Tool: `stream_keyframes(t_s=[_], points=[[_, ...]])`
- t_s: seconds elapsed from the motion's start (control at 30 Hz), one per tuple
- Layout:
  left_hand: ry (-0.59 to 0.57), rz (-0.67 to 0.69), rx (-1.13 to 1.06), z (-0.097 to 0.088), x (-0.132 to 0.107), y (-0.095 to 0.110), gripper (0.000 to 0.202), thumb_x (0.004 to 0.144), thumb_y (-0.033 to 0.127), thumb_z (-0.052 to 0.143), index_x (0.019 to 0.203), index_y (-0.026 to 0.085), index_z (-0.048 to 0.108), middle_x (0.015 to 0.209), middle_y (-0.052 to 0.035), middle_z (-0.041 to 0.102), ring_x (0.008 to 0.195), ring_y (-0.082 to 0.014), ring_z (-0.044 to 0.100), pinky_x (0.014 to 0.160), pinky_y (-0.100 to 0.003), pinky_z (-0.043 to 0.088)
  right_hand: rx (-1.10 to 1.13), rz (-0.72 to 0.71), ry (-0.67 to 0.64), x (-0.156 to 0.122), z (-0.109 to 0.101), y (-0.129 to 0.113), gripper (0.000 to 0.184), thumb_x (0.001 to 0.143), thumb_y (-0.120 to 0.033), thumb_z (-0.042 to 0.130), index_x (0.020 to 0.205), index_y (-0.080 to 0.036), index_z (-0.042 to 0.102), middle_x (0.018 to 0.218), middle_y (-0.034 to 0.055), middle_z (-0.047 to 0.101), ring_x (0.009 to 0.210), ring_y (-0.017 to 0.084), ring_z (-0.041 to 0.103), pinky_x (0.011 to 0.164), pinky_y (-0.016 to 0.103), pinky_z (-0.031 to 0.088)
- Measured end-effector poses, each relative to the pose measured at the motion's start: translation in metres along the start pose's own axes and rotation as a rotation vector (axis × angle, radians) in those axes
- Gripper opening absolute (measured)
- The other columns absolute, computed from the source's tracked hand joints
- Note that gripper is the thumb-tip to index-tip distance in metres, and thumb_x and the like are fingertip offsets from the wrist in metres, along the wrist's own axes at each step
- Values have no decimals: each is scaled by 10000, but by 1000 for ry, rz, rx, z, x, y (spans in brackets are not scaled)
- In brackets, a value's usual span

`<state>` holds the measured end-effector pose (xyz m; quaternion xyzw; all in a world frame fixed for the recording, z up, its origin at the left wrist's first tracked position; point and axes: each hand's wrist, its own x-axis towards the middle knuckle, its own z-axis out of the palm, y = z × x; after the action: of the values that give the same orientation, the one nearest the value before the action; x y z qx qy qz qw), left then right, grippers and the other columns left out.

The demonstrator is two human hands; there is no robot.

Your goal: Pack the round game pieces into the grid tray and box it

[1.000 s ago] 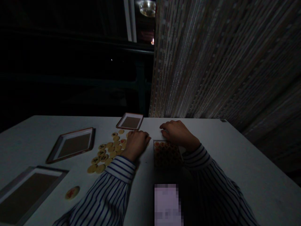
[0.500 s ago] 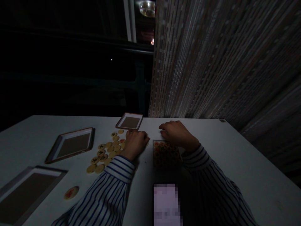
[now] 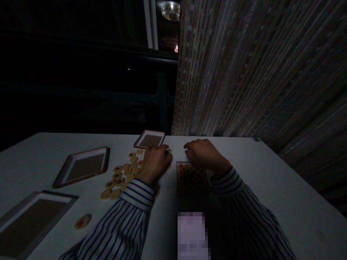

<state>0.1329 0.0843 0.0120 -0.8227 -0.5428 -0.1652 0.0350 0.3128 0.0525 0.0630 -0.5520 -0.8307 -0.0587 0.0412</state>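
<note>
My left hand (image 3: 155, 161) lies palm down over the right side of a loose spread of round xiangqi pieces (image 3: 127, 171), some showing dark characters and some blank. Its index finger and thumb are apart, the other fingertips hidden; I see nothing held. My right hand (image 3: 207, 154) hovers at the far edge of a small square box (image 3: 177, 178) filled with pieces, red characters showing in its back row. The right thumb and index finger are apart with nothing visible between them. Shadow darkens most of the box.
Three shallow framed trays or lids, one near (image 3: 71, 196), one middle (image 3: 107, 159) and one far (image 3: 163, 134), lie on the white table (image 3: 271, 202). A red-marked piece (image 3: 82, 221) sits alone. A lit phone (image 3: 192, 234) is in front; a string curtain (image 3: 230, 72) hangs behind.
My left hand has shifted slightly away from me, its index finger stretching out further from the thumb. The right hand has hardly moved.
</note>
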Motion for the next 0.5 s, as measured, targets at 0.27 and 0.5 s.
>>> stream_keyframes(t_s=[0.27, 0.5], points=[[85, -29, -309, -15, 1, -3, 396, 805, 331, 438, 1159, 165, 506, 1040, -79, 644, 937, -204, 597, 815, -299, 438, 22, 20, 39, 0, -8, -2, 309, 866, -252, 363, 1030, -174, 613, 1012, 81, 655, 958, 200, 574, 826, 305, 357], [172, 50, -468, -31, 0, -1, 388, 781, 345, 505, 1132, 181, 520, 1012, -48, 638, 930, -185, 593, 821, -298, 458, 212, 63, 156, 0, -8, -6, 280, 859, -266, 395, 1019, -194, 613, 999, 37, 659, 919, 158, 584, 791, 252, 380]])
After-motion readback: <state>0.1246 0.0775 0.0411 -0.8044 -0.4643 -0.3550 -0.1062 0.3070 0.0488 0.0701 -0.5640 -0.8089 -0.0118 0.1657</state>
